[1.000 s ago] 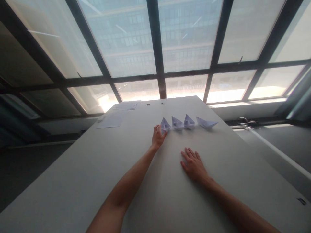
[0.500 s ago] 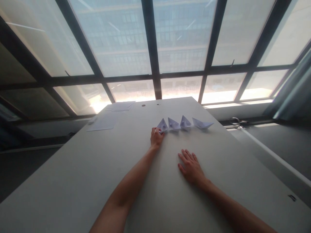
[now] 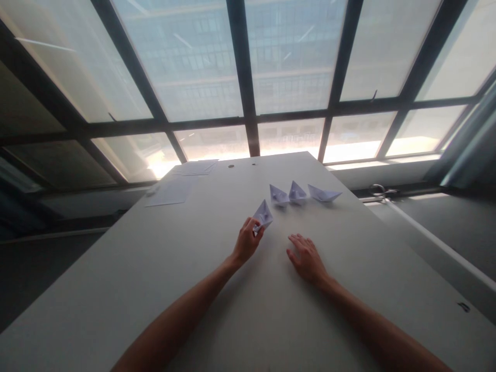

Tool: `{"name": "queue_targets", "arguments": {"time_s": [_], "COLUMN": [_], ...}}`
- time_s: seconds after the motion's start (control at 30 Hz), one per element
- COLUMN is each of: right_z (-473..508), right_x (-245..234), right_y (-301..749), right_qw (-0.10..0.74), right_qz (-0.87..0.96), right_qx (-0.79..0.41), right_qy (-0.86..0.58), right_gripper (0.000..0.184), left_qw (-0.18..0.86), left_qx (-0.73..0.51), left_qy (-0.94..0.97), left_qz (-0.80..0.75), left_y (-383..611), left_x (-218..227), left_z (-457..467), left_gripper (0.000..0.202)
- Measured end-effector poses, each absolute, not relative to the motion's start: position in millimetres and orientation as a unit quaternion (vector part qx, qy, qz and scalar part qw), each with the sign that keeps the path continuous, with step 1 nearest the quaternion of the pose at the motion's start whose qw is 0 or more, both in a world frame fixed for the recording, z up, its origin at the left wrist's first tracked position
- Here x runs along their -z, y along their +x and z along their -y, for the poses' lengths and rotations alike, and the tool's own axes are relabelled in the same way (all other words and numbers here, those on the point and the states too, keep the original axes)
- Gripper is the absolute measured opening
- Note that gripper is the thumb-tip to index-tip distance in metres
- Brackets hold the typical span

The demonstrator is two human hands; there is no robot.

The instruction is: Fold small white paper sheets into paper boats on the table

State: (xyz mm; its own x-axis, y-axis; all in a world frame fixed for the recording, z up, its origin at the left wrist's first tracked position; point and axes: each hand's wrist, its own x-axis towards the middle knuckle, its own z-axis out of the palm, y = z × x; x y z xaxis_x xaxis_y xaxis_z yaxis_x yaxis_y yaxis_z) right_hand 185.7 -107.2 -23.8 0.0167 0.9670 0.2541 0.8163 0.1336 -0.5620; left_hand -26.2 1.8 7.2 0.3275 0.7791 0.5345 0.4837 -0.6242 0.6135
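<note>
here, flat white sheets of paper (image 3: 172, 192) are seen on the pale grey table (image 3: 116, 289), well to the left of the row of three folded white paper boats (image 3: 297, 192). nearer than that row, just off its left end, the left hand (image 3: 247, 242) is closed in a pinch, thumb and fingertips shut on the near left end of a fourth small folded white paper boat (image 3: 264, 213). whether its hull is touching the table cannot be told. the boat is judged very light, thin and easily crushed, so it is best taken lightly at a hull end, where the folded layers are thickest, not by the open sides. its peak is pointed upward and tipped a little toward the row. its long hull axis is judged to lie roughly parallel with the row, slightly tilted. nearer than the row's middle, the right hand (image 3: 308, 258) is laid flat, fingers spread, with nothing held.
</note>
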Motion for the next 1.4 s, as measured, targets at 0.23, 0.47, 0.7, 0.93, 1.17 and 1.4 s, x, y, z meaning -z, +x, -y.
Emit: {"name": "queue_targets", "arguments": {"time_s": [0.23,0.47,0.7,0.93,1.17,1.4], "right_z": [102,97,96,98,100,99], "right_x": [20,18,20,21,20,21], "right_y": [189,191,191,190,191,190], "right_qw": [0.496,0.531,0.497,0.466,0.465,0.473], "right_qz": [0.579,0.540,0.537,0.541,0.545,0.554], "right_qx": [-0.259,-0.288,-0.285,-0.221,-0.205,-0.229], "right_qy": [-0.594,-0.587,-0.620,-0.664,-0.666,-0.646], "right_gripper": [0.049,0.030,0.036,0.028,0.024,0.025], "left_qw": [0.203,0.204,0.234,0.263,0.284,0.331], "left_qx": [-0.339,-0.283,-0.265,-0.290,-0.315,-0.381], "left_qy": [0.859,0.904,0.907,0.867,0.848,0.789], "left_qz": [-0.327,-0.248,-0.228,-0.309,-0.319,-0.350], "left_y": [-18,-11,-19,-17,-20,-15], "left_x": [-4,-7,-11,-13,-22,-13], "left_z": [70,100,107,102,101,98], "left_gripper": [0.004,0.014,0.020,0.009,0.008,0.034]}}
